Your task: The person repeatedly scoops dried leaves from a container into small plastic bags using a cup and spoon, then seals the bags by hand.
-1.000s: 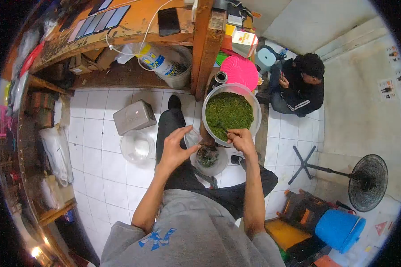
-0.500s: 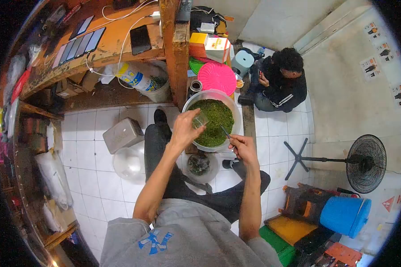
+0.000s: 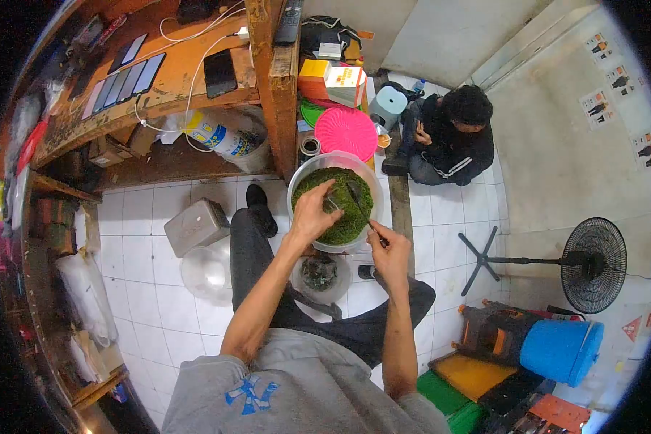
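A round translucent tub (image 3: 375,173) of finely chopped green plant material (image 3: 346,224) stands in front of me. My left hand (image 3: 312,215) is over the tub's left side, its fingers curved round a small clear plastic cup (image 3: 335,195); the cup's contents are hard to make out. From the right, my right hand (image 3: 389,254) grips the handle of a dark spoon (image 3: 360,205). The spoon's head is at the green material, close to the cup. Below the tub, a smaller clear container (image 3: 322,273) with dark leafy bits sits between my legs.
A pink lid (image 3: 346,134), a jar (image 3: 309,147) and a yellow-red box (image 3: 329,81) lie beyond the tub. Another person (image 3: 452,137) sits at the back right. Phones (image 3: 126,78) rest on the wooden shelf. A fan (image 3: 593,265) and a blue bucket (image 3: 557,351) stand right.
My right hand has shifted slightly down and left, and the spoon's head now shows over the green material, nearer the cup. My left hand still holds the cup. The whole view has shifted slightly.
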The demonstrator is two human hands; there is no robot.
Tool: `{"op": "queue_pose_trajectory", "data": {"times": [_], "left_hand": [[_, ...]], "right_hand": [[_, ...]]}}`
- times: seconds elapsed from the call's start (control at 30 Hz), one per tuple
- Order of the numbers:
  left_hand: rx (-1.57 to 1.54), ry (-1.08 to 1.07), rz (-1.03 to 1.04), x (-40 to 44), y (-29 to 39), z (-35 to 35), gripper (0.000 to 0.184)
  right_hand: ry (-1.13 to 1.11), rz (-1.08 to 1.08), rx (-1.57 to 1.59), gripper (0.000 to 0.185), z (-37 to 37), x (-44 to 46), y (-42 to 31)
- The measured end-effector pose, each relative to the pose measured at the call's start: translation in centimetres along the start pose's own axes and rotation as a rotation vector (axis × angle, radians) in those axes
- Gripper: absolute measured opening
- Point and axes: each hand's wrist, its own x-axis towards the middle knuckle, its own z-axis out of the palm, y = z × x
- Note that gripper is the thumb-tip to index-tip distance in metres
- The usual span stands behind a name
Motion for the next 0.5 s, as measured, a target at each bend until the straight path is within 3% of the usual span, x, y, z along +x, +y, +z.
{"op": "queue_pose_trajectory", "data": {"times": [0.07, 0.2, 0.27, 0.4, 0.47, 0.5], "left_hand": [[-0.003, 0.003, -0.025, -0.2, -0.4, 0.1, 0.073], [-0.045, 0.047, -0.016, -0.5, -0.9, 0.4, 0.075], [0.002, 0.129, 0.038, -0.6, -0.9, 0.9, 0.077], [0.011, 0.117, 0.021, -1.1, -1.7, 2.2, 0.087], [0.058, 0.217, 0.104, -0.7, -1.5, 2.2, 0.101], [0.124, 0.161, 0.085, -1.0, -0.3, 0.8, 0.112]], "right_hand": [[0.002, 0.198, 0.133, 0.031, -0.1, 0.3, 0.7], [-0.123, 0.200, -0.058, 0.026, -0.1, 1.9, -1.4], [0.121, -0.212, -0.177, 0.018, 1.6, 2.8, -2.1], [0.153, -0.382, -0.161, 0.019, 5.6, 4.7, -3.0], [0.193, -0.458, -0.236, 0.018, 6.7, 6.0, -2.3], [0.229, -0.458, -0.227, 0.017, 6.4, 6.3, -2.7]]}}
